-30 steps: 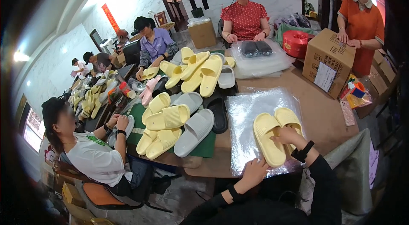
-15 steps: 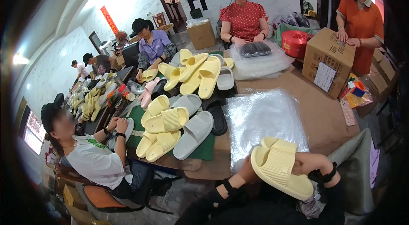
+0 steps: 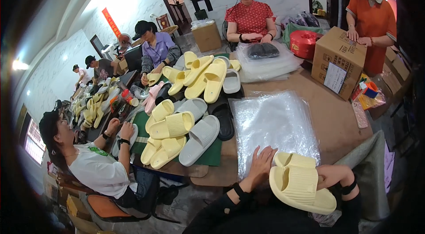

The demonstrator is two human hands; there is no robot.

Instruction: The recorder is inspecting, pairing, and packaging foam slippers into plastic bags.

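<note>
Nearest me, the wearer's right hand (image 3: 330, 175) grips a pair of yellow slippers (image 3: 294, 183) from the side, thumb and fingers partly hidden behind them. The pair is held up in front of the table's near edge, soles tipped toward the body. The left hand (image 3: 262, 161) has nothing in its grasp — its fingers are spread over the near edge of a stack of clear plastic bags (image 3: 276, 119), though I can't tell whether they press on it. Left of the bags, a grey slipper (image 3: 199, 140) lies beside a heap of yellow footwear (image 3: 172, 126). Past the bags, a dark bundle (image 3: 263, 50) rests on more clear plastic, before a person in red (image 3: 250, 19) — and to the right stands a cardboard box (image 3: 340, 63), a person in orange (image 3: 375, 17) touching its top.
</note>
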